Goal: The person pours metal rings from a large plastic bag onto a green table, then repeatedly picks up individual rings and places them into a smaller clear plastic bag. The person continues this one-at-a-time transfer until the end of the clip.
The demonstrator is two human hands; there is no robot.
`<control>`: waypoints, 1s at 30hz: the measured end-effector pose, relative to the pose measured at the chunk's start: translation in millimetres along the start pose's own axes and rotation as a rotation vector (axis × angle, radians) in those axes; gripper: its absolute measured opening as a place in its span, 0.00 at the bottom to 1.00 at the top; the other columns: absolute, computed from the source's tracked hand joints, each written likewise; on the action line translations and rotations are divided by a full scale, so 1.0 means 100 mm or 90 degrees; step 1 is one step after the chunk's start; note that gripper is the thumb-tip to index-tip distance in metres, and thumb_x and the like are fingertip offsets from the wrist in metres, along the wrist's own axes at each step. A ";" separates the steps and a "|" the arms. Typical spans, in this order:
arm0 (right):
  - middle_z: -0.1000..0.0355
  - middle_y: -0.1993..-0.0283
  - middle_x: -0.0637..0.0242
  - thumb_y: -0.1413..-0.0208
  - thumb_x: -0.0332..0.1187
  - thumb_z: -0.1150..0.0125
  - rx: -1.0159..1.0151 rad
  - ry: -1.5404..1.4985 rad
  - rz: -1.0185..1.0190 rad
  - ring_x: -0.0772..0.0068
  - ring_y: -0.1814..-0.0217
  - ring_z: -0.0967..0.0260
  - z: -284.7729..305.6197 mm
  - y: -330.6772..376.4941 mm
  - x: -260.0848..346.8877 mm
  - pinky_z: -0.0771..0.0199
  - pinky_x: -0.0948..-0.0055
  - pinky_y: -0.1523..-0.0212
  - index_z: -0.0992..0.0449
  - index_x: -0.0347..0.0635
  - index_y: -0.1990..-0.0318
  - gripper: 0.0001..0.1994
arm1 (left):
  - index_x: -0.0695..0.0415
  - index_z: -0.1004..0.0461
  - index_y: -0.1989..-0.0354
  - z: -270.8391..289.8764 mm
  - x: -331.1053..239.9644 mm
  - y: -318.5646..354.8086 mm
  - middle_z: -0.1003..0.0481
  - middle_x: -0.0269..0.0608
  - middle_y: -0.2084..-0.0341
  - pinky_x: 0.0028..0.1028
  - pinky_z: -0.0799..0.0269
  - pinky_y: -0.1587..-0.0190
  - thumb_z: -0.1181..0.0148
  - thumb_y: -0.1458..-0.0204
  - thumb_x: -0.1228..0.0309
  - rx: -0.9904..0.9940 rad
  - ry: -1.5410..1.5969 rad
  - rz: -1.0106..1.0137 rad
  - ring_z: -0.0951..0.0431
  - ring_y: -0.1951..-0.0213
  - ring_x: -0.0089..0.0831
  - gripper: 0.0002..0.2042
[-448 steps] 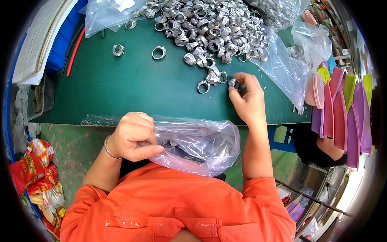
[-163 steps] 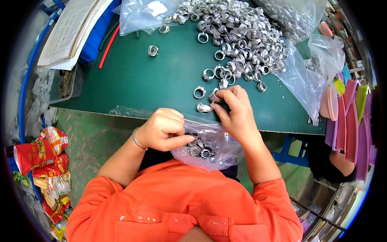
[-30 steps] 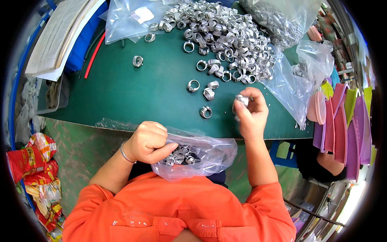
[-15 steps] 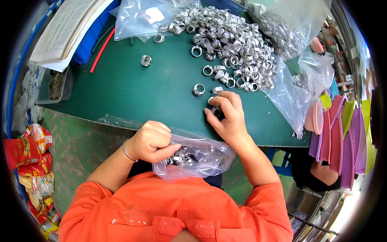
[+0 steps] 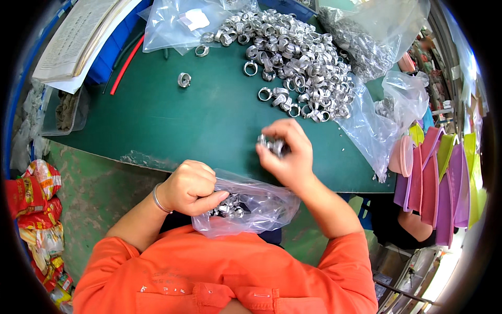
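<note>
1. A white paper stack (image 5: 78, 42) is overlapping a blue plastic bin (image 5: 104, 64).
2. A thin red tube (image 5: 126, 66) is lying beside the bin.
3. Shiny red-and-yellow packets (image 5: 46, 206) are lying at the lower left.
4. Flat pink, purple and green strips (image 5: 430, 188) are hanging at right.

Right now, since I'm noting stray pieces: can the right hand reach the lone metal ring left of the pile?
Probably yes: nothing visible stands between the right hand and the lone metal ring on the green tabletop, though the metal pieces it holds may hamper gripping.

The left hand (image 5: 187, 184) is clenched, thumb (image 5: 212, 202) extended, while the right hand (image 5: 290, 156) curls its fingers (image 5: 286, 130).
</note>
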State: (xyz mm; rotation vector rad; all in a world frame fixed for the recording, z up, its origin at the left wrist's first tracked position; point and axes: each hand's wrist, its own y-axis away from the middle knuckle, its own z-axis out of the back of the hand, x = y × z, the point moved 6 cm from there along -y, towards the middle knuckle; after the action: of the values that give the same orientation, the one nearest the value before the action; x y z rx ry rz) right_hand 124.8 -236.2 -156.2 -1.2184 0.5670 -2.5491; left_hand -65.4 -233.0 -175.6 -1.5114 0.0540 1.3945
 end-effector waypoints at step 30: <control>0.29 0.69 0.60 0.51 0.28 0.35 0.012 0.016 -0.093 0.68 0.72 0.31 0.05 -0.15 -0.13 0.30 0.72 0.70 0.27 0.37 0.61 0.10 | 0.55 0.46 0.93 0.01 0.00 0.01 0.45 0.39 0.94 0.33 0.50 0.86 0.35 0.58 0.80 0.008 0.004 0.015 0.44 0.91 0.37 0.23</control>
State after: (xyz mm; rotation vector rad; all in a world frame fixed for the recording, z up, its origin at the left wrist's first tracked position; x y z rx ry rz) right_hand 136.1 -218.8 -155.5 -1.2661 0.4752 -2.6879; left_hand -67.3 -232.9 -175.7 -1.5093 0.0839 1.4067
